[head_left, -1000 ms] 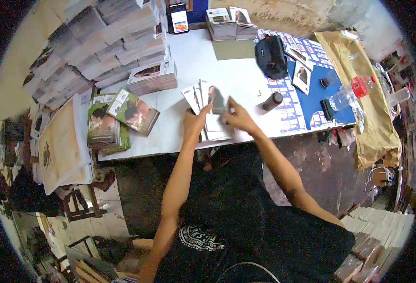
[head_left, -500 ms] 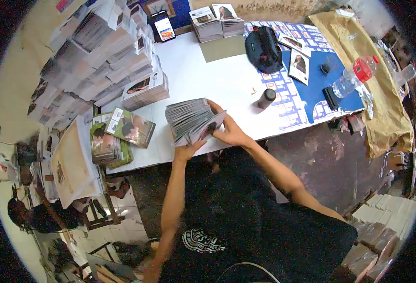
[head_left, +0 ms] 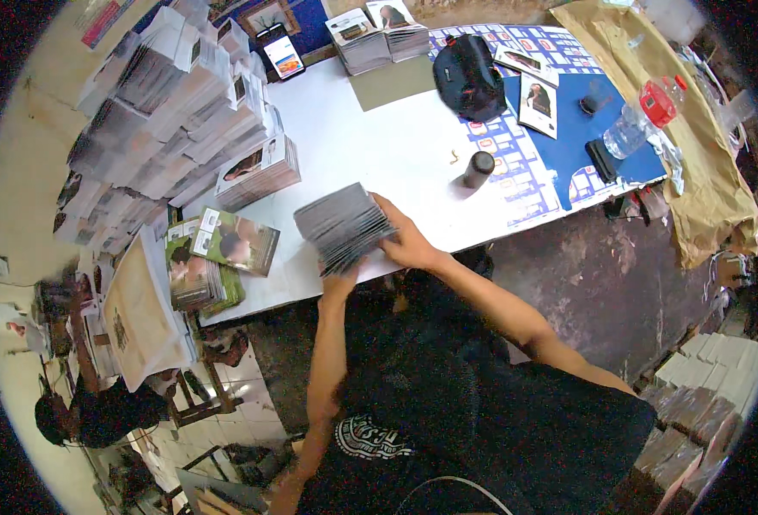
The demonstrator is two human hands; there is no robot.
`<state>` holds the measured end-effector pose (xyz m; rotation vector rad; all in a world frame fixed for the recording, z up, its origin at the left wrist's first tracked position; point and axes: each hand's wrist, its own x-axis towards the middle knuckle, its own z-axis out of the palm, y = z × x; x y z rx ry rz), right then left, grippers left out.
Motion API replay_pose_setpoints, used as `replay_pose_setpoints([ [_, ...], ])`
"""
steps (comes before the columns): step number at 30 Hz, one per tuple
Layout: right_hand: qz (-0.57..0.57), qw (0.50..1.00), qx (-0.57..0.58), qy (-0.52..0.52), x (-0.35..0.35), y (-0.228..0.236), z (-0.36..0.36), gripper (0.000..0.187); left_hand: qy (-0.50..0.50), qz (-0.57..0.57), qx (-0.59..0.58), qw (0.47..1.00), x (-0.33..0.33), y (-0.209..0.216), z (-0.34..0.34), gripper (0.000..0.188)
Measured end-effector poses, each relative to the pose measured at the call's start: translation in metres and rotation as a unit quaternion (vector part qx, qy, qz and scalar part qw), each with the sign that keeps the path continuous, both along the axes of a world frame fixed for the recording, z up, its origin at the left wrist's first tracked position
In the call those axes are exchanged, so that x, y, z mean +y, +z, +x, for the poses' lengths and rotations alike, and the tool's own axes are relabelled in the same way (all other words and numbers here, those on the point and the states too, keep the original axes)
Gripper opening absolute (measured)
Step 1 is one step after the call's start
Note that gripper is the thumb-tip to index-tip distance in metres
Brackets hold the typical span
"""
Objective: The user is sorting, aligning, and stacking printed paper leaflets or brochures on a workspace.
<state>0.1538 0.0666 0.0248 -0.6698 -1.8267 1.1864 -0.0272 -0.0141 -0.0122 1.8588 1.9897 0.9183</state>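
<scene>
A thick stack of thin grey-edged booklets is held above the near edge of the white table, its edges fanned a little. My left hand grips it from below at the near side, with most of its fingers hidden under the stack. On the right side my right hand is closed round the stack's edge. To the left lie green-covered booklets in a loose pile. Behind them stands a neat stack of white booklets with a dark picture on top.
Tall piles of booklets rise at the left. On the table are a phone, two booklet stacks, a black cap, a dark cylinder and a water bottle. Brown paper hangs over the right edge.
The stack has tipped so that its fanned edges show more, and the pictured cover at its right side is no longer visible. Both hands still hold it.
</scene>
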Motion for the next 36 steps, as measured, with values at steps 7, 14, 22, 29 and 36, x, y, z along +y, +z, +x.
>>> replay_pose_setpoints([
  [7,0.055,0.991,-0.120,-0.002,-0.011,0.074,0.017,0.068,0.035,0.203,-0.443,0.872,0.029,0.078,0.019,0.035],
  [14,0.207,0.798,-0.288,-0.486,0.182,0.112,0.180,0.054,0.118,-0.065,-0.534,0.835,0.045,0.089,0.019,0.057],
  [22,0.016,0.708,-0.603,-0.368,0.235,0.060,0.228,0.059,0.149,-0.096,-0.425,0.888,0.055,0.038,0.019,0.056],
  [29,-0.006,0.700,-0.578,-0.420,0.236,0.059,0.222,0.058,0.173,-0.116,-0.423,0.882,0.062,0.017,0.005,0.057],
  [36,-0.031,0.690,-0.610,-0.387,0.265,0.060,0.248,0.056,0.151,-0.093,-0.482,0.858,0.053,0.035,0.018,0.055],
])
